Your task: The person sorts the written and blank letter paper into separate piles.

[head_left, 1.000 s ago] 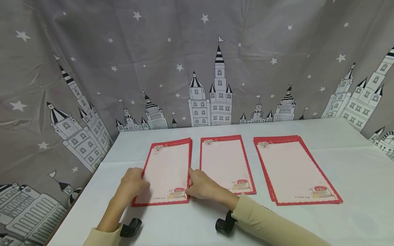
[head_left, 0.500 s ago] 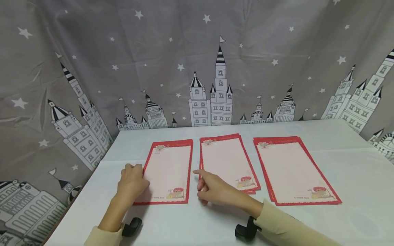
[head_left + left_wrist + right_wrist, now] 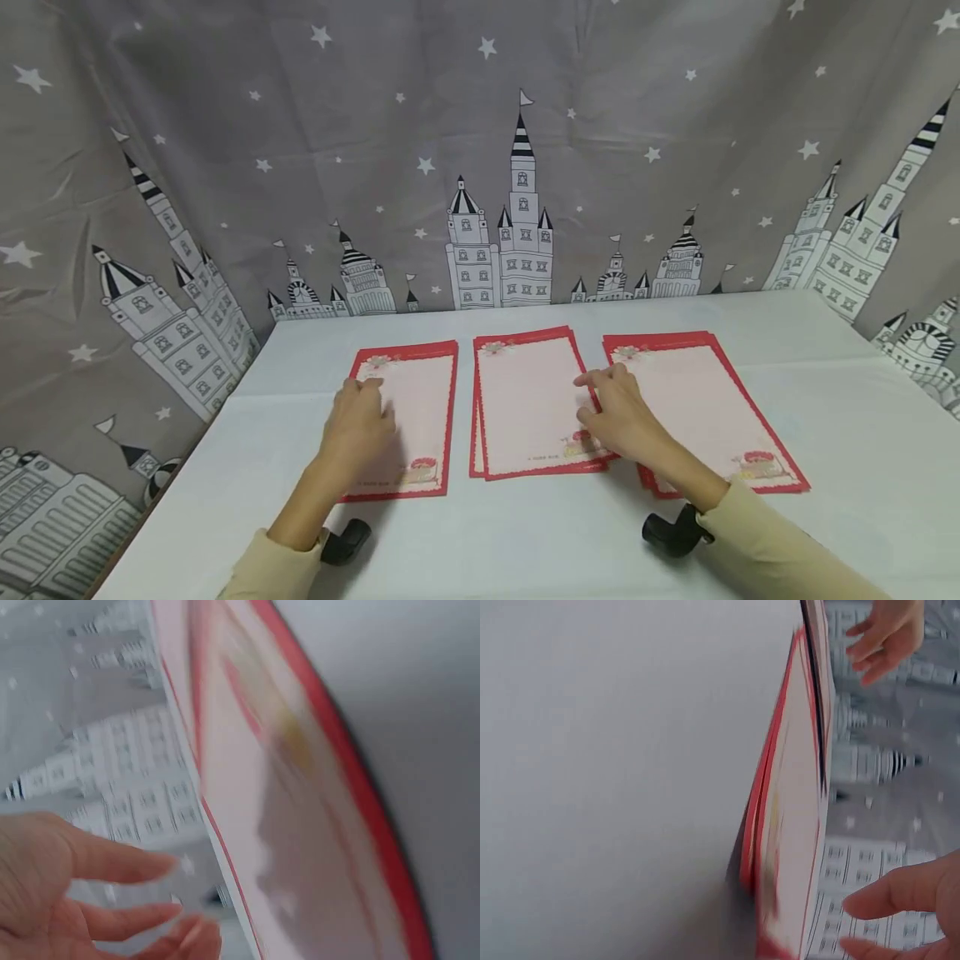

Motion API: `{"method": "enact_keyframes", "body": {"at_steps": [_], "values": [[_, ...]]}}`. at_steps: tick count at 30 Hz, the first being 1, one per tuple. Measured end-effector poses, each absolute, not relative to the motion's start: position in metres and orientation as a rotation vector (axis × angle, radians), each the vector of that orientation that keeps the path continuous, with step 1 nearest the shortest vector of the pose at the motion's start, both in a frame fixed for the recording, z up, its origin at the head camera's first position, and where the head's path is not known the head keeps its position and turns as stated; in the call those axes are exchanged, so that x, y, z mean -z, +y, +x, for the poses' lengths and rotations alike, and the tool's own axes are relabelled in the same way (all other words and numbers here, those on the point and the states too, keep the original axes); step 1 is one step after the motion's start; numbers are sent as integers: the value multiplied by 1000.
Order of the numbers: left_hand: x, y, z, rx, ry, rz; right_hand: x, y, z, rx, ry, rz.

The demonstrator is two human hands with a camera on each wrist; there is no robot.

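Three piles of red-bordered letter paper lie on the white table in the head view: a left pile, a middle pile and a right pile. My left hand hovers over the left pile, covering its left edge. Its fingers are loosely bent around nothing, as the left wrist view also shows. My right hand is above the gap between the middle and right piles, fingertips over the middle pile's right border. Nothing sits between its thumb and fingers. In the middle pile, the top sheet lies slightly askew, so lower red edges show.
A white cloth covers the table. Behind it hangs a grey curtain printed with castles and stars. Black wrist devices sit under both cuffs.
My right hand has moved right from the gap beside the left pile. My left hand has left that pile's left edge and shifted over it. The middle pile's top sheet has shifted slightly.
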State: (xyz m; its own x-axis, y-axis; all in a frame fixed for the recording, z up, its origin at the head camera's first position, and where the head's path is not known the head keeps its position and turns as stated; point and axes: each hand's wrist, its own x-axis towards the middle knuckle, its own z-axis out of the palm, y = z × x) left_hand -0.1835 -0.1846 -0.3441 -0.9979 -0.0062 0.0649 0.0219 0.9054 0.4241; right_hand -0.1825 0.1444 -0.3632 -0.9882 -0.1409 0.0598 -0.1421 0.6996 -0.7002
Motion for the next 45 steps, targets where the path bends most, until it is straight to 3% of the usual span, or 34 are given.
{"method": "enact_keyframes", "body": {"at_steps": [4,10,18,22,30,45], "values": [[341,-153,-188,1022,-3066,-101,367,159,-192,-1106,-2988,103],[347,-118,-189,1454,-3110,-104,369,164,-193,-1196,-3028,101],[345,-113,-194,1804,-3012,51,371,162,-192,-1300,-3004,86],[347,-117,-199,1985,-2952,7,371,160,-191,-1312,-2999,95],[353,-116,-199,1845,-3031,51,374,154,-185,-1237,-2968,185],[356,-102,-190,1583,-3061,-90,374,152,-176,-1247,-2913,226]]}}
